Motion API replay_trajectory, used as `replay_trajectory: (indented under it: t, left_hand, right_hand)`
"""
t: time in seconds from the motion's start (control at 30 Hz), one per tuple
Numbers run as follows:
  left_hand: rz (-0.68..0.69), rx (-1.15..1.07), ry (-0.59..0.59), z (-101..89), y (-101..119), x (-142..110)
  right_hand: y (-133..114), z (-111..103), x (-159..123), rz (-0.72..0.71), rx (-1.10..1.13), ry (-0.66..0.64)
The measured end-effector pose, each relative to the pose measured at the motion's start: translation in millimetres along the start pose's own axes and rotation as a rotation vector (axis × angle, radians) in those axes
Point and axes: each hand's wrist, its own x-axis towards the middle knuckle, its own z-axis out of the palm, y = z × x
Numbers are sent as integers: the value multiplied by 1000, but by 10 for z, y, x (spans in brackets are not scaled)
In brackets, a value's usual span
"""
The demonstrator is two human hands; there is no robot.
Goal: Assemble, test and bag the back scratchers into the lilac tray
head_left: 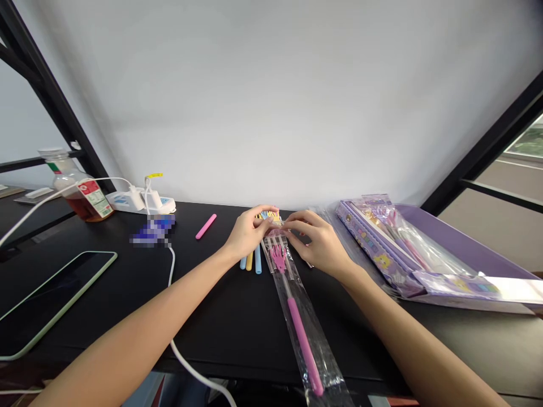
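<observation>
A pink back scratcher (302,334) with a claw-shaped head lies inside a long clear plastic bag (323,353) on the black table. At the bag's far end, my left hand (249,230) is closed, thumb and fingers pinching the plastic. Opposite it, my right hand (320,240) also pinches the bag's end between thumb and fingertips. The exact grip is partly hidden by the fingers. Just behind and below my left hand lie several blue and yellow rods (258,261), and small yellow and blue claw heads (269,215) show between the hands.
A pink rod (206,226) lies to the left. Farther left are a phone (55,305), a white power strip (123,201), a white cable (173,265) and a glass bottle (82,192). On the right, a purple box (449,237) holds bagged back scratchers. The wall stands close behind.
</observation>
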Motion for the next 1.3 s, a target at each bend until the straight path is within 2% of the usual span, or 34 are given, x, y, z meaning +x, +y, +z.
replay_trajectory:
  t: [0.23,0.4,0.53,0.97,1.1,1.2,1.3]
  left_hand:
    - [-12,-46,96,6,-13,20]
    - [-122,-204,110,31,55,16]
    - [-167,-277,99,40,99,2]
    - [-141,-216,86,35,97,2]
    - [-53,-9,55,-7,63,-17]
    - [57,235,53,-50,32,-26]
    - [97,368,40,-97,14,-24]
  right_hand:
    - [-13,-14,-1,-24,-36,-26]
    - [-38,-27,-3,-55,-74,-88]
    - [-42,-22,-11,-23,-43,-126]
    - [-41,-52,-7,52,-30,-166]
    - [4,-107,5,204,42,-123]
    - [54,-160,1,311,90,-294]
    - [75,-196,-10,319,138,-492]
